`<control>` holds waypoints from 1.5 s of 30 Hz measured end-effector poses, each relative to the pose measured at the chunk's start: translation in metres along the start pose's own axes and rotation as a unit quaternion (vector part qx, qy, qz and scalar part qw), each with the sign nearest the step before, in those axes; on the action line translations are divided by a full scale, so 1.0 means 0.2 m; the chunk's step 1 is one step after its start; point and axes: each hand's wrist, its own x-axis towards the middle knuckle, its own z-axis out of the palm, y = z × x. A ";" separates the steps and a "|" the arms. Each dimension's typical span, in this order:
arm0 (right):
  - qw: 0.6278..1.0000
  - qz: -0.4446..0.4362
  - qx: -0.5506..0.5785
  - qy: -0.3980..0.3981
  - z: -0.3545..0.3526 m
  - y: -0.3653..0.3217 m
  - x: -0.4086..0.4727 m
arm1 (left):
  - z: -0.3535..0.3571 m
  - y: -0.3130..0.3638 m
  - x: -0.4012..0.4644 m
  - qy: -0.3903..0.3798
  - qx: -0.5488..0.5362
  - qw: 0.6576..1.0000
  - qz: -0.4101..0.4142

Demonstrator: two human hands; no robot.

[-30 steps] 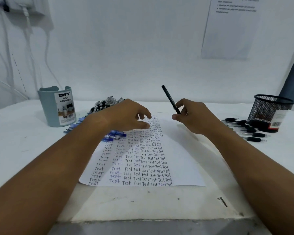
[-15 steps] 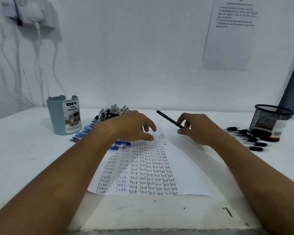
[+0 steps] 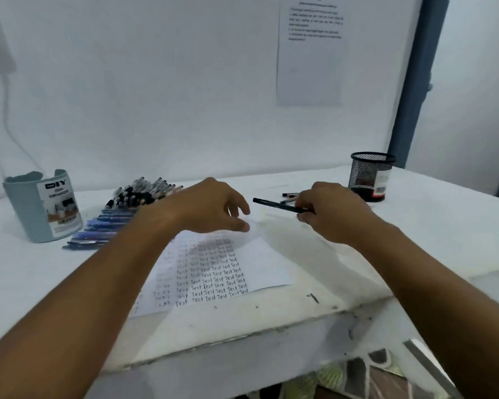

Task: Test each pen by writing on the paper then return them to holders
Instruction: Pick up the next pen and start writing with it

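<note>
My right hand (image 3: 332,213) pinches a black pen (image 3: 280,205) that lies nearly level, its free end pointing left toward my left hand (image 3: 211,207). My left hand hovers over the top of the paper (image 3: 260,266) with fingers loosely curled and holds nothing. The paper carries columns of the word "Test". A pile of black pens (image 3: 140,192) and blue pens (image 3: 104,228) lies left of the paper. A light blue desk organizer (image 3: 42,207) stands at the far left. A black mesh holder (image 3: 370,175) stands at the right.
A few black pens (image 3: 289,196) lie on the white table (image 3: 444,234) beside the mesh holder. The wall behind bears a printed sheet (image 3: 310,53). The table's front edge runs close below the paper, with patterned floor beneath.
The pen in my right hand has tipped from upright to nearly level, pointing left. The view has swung left and tilted, showing the table edge and floor.
</note>
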 end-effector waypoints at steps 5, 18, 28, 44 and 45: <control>0.997 0.048 -0.047 -0.030 -0.16 0.22 -0.36 | 0.11 0.32 -0.01 -0.001 -0.023 0.998 0.064; 0.969 0.175 -0.091 -0.146 -0.43 0.77 -1.18 | 0.55 1.18 -0.04 0.030 -0.122 0.960 0.251; 0.950 0.239 -0.037 -0.198 -0.04 0.99 -1.51 | 1.08 1.35 -0.02 -0.080 -0.092 0.961 0.249; 0.902 0.152 -0.054 -0.401 0.86 0.88 -1.53 | 1.80 0.96 -0.13 -0.249 -0.068 0.964 0.071; 0.896 0.141 -0.056 -0.416 0.91 0.87 -1.53 | 1.83 0.93 -0.14 -0.254 -0.067 0.963 0.062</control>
